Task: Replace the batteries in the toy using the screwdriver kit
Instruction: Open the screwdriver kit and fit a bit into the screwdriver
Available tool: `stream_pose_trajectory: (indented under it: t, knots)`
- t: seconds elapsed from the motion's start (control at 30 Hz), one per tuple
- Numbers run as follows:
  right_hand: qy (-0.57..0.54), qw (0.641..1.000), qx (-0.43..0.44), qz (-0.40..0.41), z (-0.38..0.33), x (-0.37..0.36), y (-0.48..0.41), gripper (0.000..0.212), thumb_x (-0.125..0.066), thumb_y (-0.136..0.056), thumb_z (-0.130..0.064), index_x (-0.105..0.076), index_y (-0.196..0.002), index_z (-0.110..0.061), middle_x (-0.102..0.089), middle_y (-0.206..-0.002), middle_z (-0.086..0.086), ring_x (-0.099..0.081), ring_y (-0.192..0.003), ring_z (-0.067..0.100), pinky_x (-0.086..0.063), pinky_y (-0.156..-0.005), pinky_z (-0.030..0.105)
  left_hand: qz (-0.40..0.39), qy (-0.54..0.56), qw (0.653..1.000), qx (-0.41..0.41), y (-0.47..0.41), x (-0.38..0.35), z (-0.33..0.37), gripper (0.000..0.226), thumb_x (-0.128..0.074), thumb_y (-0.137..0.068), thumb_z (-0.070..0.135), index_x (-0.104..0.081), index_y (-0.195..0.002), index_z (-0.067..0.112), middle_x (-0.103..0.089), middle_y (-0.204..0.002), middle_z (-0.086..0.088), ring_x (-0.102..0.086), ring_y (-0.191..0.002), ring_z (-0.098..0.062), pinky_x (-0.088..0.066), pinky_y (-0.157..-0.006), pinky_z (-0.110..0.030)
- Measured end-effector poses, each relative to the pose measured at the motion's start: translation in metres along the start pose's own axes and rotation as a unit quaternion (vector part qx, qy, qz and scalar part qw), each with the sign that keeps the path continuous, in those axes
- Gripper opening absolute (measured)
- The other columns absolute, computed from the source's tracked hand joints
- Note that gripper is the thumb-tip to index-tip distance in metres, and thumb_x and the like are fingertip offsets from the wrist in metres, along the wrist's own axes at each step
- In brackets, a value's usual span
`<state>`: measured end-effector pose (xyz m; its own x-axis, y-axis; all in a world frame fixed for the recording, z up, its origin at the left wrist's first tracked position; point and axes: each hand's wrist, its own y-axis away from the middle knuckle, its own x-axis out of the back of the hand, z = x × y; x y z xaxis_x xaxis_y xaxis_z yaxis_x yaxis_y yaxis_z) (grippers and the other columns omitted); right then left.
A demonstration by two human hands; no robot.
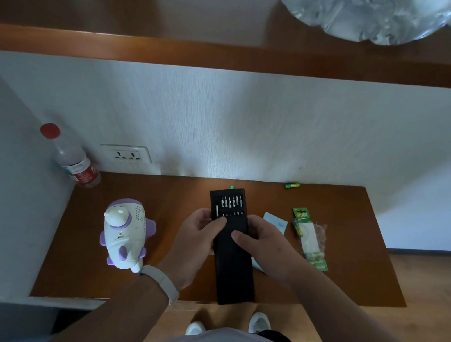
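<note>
Both hands hold a long black screwdriver kit (232, 269) above the brown table (173, 192). Its inner tray is slid out at the far end, showing a row of silver bits (230, 202). My left hand (195, 243) grips the case's left edge with the thumb on top. My right hand (262, 247) clasps the right edge, fingers resting across the black sleeve. A white and purple toy (125, 233) lies on the table left of the kit. A green battery pack (309, 237) lies to the right, and a loose green battery (292, 185) rests by the wall.
A plastic water bottle (72, 158) with a red cap leans in the far left corner next to a wall socket (126, 154). A white paper (276, 223) lies under my right hand. A wooden shelf (208, 49) above carries a large clear water jug (362, 9).
</note>
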<state>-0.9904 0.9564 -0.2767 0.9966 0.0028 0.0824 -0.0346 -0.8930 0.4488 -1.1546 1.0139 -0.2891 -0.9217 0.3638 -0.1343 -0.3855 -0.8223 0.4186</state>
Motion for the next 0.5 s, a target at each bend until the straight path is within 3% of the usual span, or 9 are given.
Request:
stream_pose_trajectory:
  t: [0.13,0.3,0.5]
  knots:
    - [0.001,1.0,0.008,0.007,0.001,-0.003,0.005,0.021,-0.061,-0.094,-0.04,-0.063,-0.11,-0.027,-0.073,-0.102,-0.011,-0.069,-0.097,0.006,-0.058,-0.08,0.026,0.005,-0.023,1.0,0.0,-0.007,0.001,0.01,0.028,-0.058,-0.101,0.037,-0.067,-0.106,0.012,-0.078,-0.094,-0.004,-0.076,-0.088,-0.02,-0.062,-0.075,-0.038]
    - [0.044,0.998,-0.041,0.032,0.005,-0.008,0.008,0.037,-0.057,-0.091,-0.057,-0.065,-0.099,-0.021,-0.072,-0.096,-0.001,-0.07,-0.089,0.015,-0.061,-0.081,0.037,0.058,0.008,0.997,-0.04,-0.014,0.002,0.018,0.025,-0.056,-0.103,0.032,-0.066,-0.103,0.009,-0.078,-0.089,-0.002,-0.076,-0.084,-0.017,-0.06,-0.063,-0.028]
    - [0.015,0.999,-0.046,0.011,0.007,-0.009,0.01,0.023,-0.062,-0.093,-0.042,-0.067,-0.103,-0.022,-0.07,-0.1,0.001,-0.072,-0.086,0.014,-0.058,-0.069,0.021,0.101,0.068,0.992,-0.045,-0.021,0.013,0.022,0.022,-0.056,-0.103,0.032,-0.065,-0.107,0.012,-0.077,-0.096,-0.002,-0.075,-0.095,-0.019,-0.061,-0.07,-0.033]
